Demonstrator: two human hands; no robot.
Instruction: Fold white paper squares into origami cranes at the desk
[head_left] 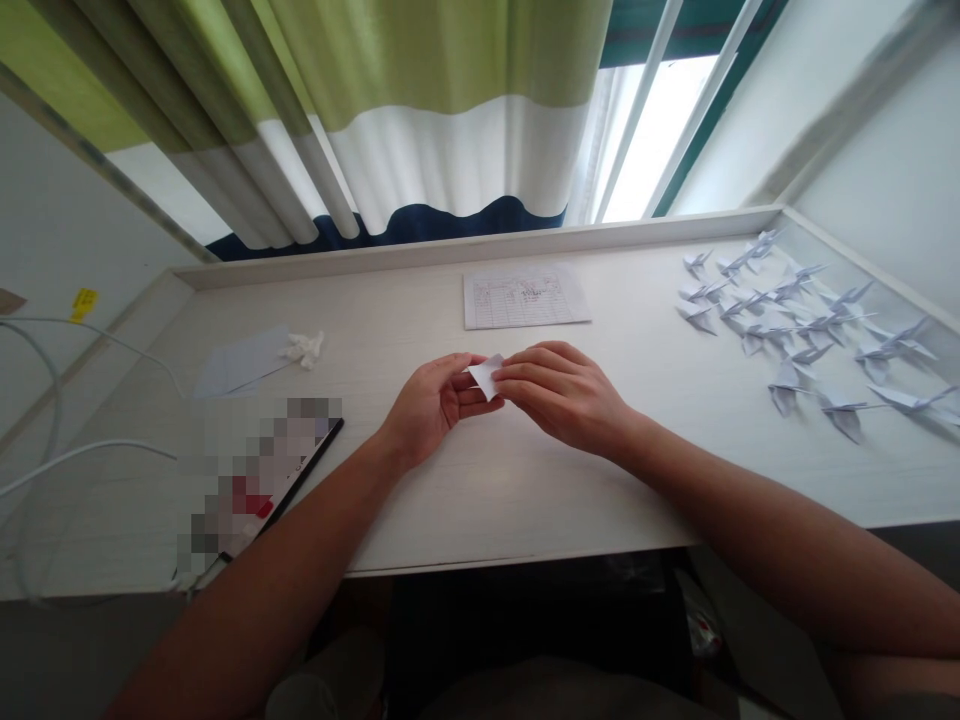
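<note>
A small piece of folded white paper (485, 376) is held between both hands, above the middle of the desk. My left hand (435, 405) grips it from the left, thumb on top and fingers curled beneath. From the right, my right hand (566, 393) pinches the paper's edge, its fingers pressed together and partly covering it. Several folded white paper cranes (814, 310) stand and lie in a group at the desk's right side.
The white desk (480, 500) has a raised back rim. A printed sheet (527, 298) lies behind my hands. To the left are white paper sheets (244, 362), a crumpled white tissue (304, 350), a dark-edged tablet-like device (289, 490), partly blurred out, and white cables (90, 445). Curtains (450, 130) hang behind.
</note>
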